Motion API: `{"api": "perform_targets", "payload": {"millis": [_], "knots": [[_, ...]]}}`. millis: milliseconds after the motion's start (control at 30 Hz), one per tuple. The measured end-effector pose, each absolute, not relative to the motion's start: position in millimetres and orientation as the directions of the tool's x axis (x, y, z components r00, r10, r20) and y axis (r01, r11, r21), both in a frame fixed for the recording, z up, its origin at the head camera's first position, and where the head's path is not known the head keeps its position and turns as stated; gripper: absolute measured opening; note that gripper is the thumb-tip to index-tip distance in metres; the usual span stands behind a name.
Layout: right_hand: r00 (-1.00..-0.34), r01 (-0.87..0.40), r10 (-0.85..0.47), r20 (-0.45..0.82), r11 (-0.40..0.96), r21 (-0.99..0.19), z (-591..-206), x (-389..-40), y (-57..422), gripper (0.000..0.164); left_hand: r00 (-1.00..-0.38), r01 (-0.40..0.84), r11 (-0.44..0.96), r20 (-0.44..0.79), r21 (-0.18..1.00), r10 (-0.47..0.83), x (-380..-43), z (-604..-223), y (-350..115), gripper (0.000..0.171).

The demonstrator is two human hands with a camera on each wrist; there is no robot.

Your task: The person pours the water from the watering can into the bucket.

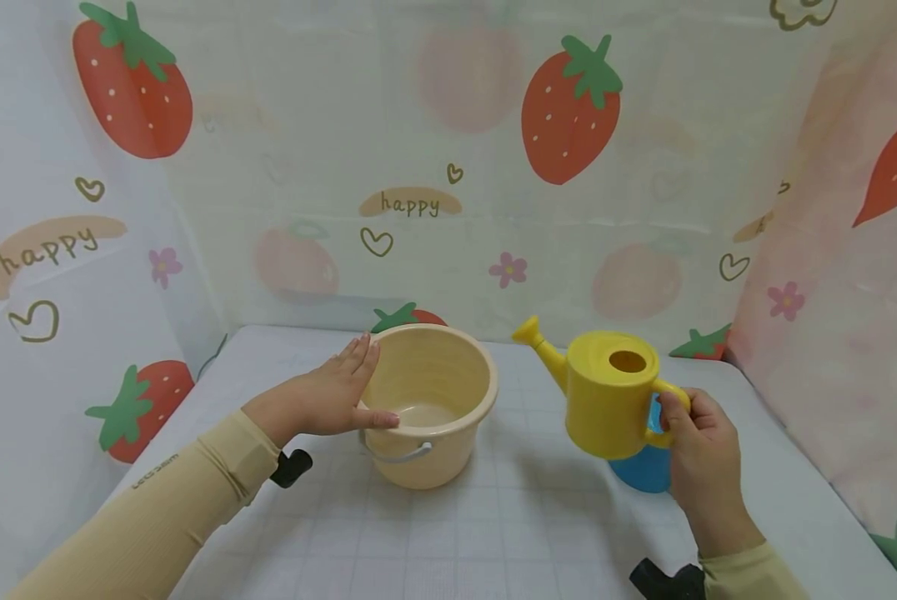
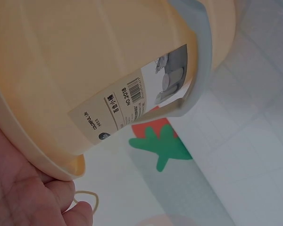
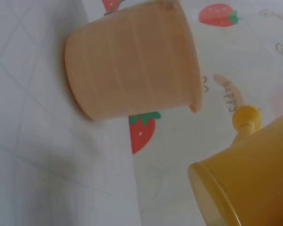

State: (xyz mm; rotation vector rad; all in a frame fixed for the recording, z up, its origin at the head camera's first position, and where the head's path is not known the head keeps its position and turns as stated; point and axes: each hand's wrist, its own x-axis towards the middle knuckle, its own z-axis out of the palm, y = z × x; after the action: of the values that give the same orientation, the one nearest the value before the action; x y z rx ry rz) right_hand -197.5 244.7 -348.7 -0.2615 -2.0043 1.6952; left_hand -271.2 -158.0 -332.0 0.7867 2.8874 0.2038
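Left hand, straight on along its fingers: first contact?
Likely the cream bucket: the left hand rests against its rim. Beyond that, probably the strawberry-patterned backdrop; depth is unclear.

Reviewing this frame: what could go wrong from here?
The yellow watering can is held up by the right grip at its handle alone, so it might twist or slip.
A blue object shows partly hidden behind the can in the head view; lowering the can there could knock it.
The left grip touches the bucket only near its top, so a hard push might slide or tip it.
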Motion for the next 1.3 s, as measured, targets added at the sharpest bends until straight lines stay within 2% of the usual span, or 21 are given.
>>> {"api": "perform_targets", "payload": {"millis": [167,367,633,767,1000,1300], "knots": [[-0.857,-0.217,0.424,0.293,0.219,-0.951,-337,-200,247,0.026,-0.855,0.488,0.856,-0.106,0.171,0.508,-270,-331,-157,0.116],[-0.860,-0.237,0.378,0.344,0.300,-0.924,-321,-203,250,0.024,-0.855,0.485,0.857,-0.109,0.173,0.507,-269,-329,-156,0.114],[-0.872,-0.228,0.300,0.386,0.448,-0.864,-299,-209,247,0.033,-0.856,0.486,0.858,-0.109,0.166,0.505,-269,-329,-157,0.117],[-0.867,-0.267,0.273,0.417,0.453,-0.851,-292,-213,243,0.034,-0.855,0.489,0.858,-0.108,0.160,0.507,-269,-330,-157,0.119],[-0.852,-0.357,0.197,0.484,0.457,-0.815,-285,-217,235,0.026,-0.850,0.495,0.852,-0.107,0.170,0.515,-269,-328,-155,0.113],[-0.869,-0.347,0.122,0.480,0.540,-0.767,-272,-222,227,0.034,-0.850,0.496,0.850,-0.101,0.180,0.517,-267,-328,-156,0.114]]}}
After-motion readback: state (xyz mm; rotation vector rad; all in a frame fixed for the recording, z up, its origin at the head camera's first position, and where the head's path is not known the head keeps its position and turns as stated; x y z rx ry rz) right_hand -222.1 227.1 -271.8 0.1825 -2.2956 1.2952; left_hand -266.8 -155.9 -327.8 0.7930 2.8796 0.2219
